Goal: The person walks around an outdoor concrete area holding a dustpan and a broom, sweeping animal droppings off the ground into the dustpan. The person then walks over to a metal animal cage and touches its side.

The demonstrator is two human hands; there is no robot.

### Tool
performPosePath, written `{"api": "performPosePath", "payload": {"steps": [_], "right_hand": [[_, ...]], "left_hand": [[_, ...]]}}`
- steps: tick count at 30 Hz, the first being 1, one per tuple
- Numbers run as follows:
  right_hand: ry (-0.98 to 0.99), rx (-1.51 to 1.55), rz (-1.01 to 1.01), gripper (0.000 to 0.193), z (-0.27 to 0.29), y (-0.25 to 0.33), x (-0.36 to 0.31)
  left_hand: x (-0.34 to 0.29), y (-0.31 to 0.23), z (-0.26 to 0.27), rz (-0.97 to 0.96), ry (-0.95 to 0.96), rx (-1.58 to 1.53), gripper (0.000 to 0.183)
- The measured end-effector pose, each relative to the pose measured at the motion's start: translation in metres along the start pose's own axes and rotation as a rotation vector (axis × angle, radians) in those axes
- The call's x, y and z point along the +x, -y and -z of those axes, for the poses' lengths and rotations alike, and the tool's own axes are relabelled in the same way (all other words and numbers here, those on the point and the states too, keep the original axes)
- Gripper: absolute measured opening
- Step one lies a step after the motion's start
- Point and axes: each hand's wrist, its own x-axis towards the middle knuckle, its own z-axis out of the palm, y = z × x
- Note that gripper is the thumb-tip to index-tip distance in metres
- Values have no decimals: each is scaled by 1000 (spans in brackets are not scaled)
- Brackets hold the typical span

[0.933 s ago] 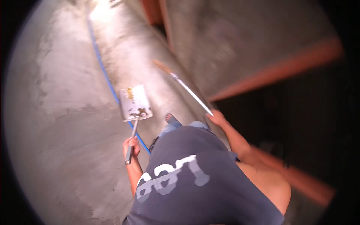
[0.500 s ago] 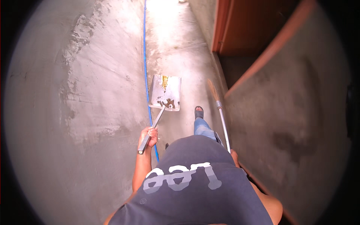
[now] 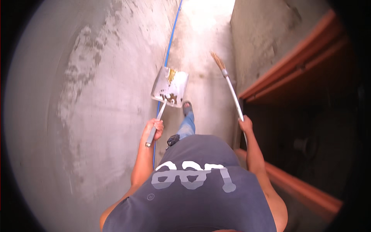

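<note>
My left hand (image 3: 155,128) is closed around the handle of a metal dustpan (image 3: 178,86), which is held out ahead of me above the floor. Its flat pan carries a yellow patch and some dark brown bits near the handle end. In my right hand (image 3: 245,124) is the pale pole of a broom (image 3: 234,94). The broom's tan bristles point forward and a little left, toward the right-hand wall's foot.
A blue hose (image 3: 172,35) runs along the foot of the left concrete wall (image 3: 96,116). On the right, an orange-brown door frame (image 3: 286,63) borders a dark doorway. The narrow concrete floor (image 3: 208,42) leads to bright light ahead.
I have moved forward along the passage, and the doorway now lies beside my right arm. My right hand and the broom have come up and forward; the other foot is now ahead.
</note>
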Motion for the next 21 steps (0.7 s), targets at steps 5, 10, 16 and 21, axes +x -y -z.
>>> {"api": "performPosePath", "payload": {"steps": [5, 10, 16, 21], "right_hand": [[8, 57, -85, 31, -81, 18, 33], [68, 188, -350, 34, -97, 70, 53], [30, 193, -405, 36, -112, 62, 157], [-18, 198, -294, 33, -60, 77, 173]], "left_hand": [[96, -106, -35, 43, -19, 27, 12], [179, -189, -123, 60, -3, 36, 9], [266, -238, -210, -15, -57, 137, 14], [226, -224, -245, -20, -100, 51, 17]]}}
